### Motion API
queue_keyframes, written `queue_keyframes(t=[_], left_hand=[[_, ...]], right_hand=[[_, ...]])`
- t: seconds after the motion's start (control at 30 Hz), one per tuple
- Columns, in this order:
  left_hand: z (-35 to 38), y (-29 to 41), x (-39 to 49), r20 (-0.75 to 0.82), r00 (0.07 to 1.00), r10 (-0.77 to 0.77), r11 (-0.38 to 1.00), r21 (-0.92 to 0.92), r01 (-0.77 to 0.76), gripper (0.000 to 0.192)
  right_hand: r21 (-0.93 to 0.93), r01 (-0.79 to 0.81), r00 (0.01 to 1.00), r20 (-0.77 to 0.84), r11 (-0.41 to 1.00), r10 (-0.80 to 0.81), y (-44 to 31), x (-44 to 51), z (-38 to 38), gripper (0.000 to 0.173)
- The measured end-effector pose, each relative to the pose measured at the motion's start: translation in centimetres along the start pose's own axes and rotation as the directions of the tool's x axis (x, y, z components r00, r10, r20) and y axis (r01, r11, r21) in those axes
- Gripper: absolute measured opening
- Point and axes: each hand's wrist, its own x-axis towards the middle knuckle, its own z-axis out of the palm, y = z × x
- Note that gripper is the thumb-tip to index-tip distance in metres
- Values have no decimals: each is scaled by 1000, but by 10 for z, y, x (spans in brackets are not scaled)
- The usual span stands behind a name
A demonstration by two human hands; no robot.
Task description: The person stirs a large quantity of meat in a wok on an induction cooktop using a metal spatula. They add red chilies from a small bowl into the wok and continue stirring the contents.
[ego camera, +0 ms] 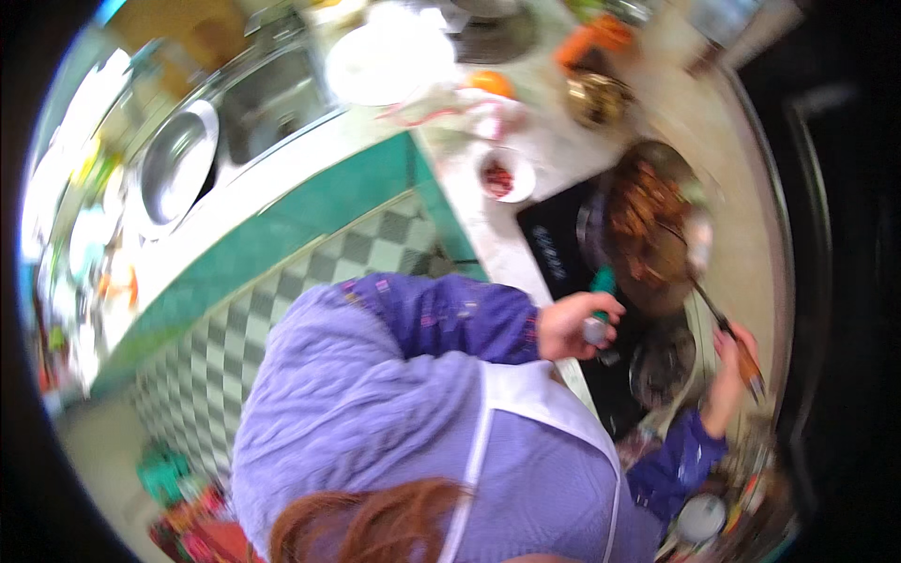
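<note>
My left hand (563, 332) is closed around the green handle (603, 281) of a dark frying pan (658, 301). Browned food in strips (644, 204) lies in the pan, blurred by motion. In my right hand (725, 383) is a cooking utensil (745, 362) with a wooden grip and a thin metal shaft. Its shaft reaches over the near rim into the pan, and its working end is too blurred to make out. Beneath the pan is a black cooktop (552, 246) with markings on its glass.
A white bowl (519, 179) with red pieces stands left of the cooktop. Behind it are a cloth (493, 119), an orange fruit (490, 83) and a gold-coloured pot (598, 98). A steel basin (179, 165) sits by the sink (267, 105). Jars (700, 517) crowd the right side.
</note>
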Motion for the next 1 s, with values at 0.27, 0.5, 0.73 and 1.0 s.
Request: queue_keyframes(t=[0.27,0.5,0.73,1.0], left_hand=[[2,-7,2,55,998,-9,999,33,7,20],[10,3,-18,-33,999,36,999,-12,-37,27],[-5,13,-11,58,998,-25,998,-53,28,25],[-2,7,-13,101,994,-34,998,-57,40,23]], right_hand=[[75,-295,911,-278,953,304,118,121,-56,33],[774,-257,929,31,579,369,231,125,19,28],[460,-54,998,62,886,29,102,45,14,23],[155,-118,980,-140,981,140,40,63,-39,16]])
